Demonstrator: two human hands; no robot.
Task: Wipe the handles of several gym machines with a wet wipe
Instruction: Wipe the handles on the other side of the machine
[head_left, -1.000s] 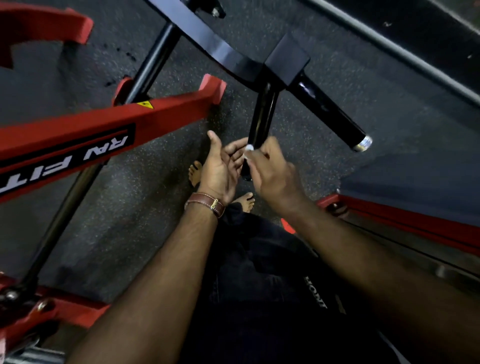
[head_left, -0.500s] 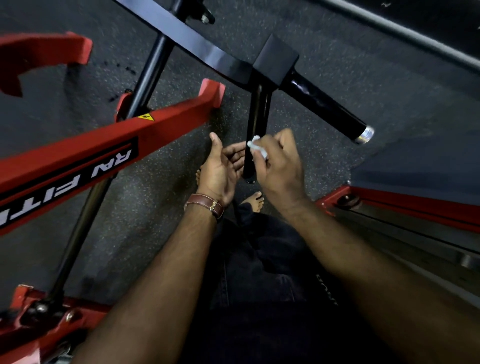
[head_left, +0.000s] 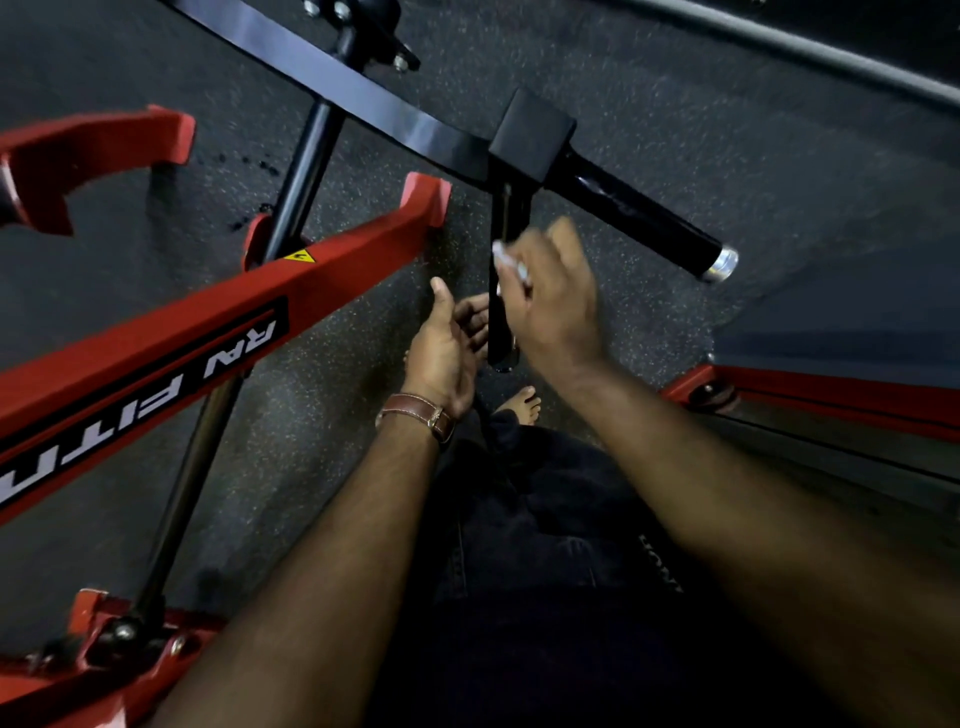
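Observation:
A black vertical handle (head_left: 505, 218) hangs down from a black block on the machine's arm. My right hand (head_left: 556, 301) pinches a white wet wipe (head_left: 511, 265) and presses it against the handle's middle. My left hand (head_left: 447, 348), wearing a brown leather strap at the wrist, stays relaxed just left of the handle's lower end, palm facing the handle, holding nothing. A second black handle (head_left: 639, 218) with a chrome end cap sticks out to the right from the same block.
A red frame beam (head_left: 171, 348) with white lettering crosses on the left. A black post (head_left: 306, 166) rises through it. Another red frame rail (head_left: 831, 400) lies at right. Speckled rubber floor (head_left: 727, 114) and my bare feet (head_left: 524, 405) show below the handle.
My right hand with the wipe has slid up the vertical handle from its lower end towards the middle. My left hand has stayed beside the lower end.

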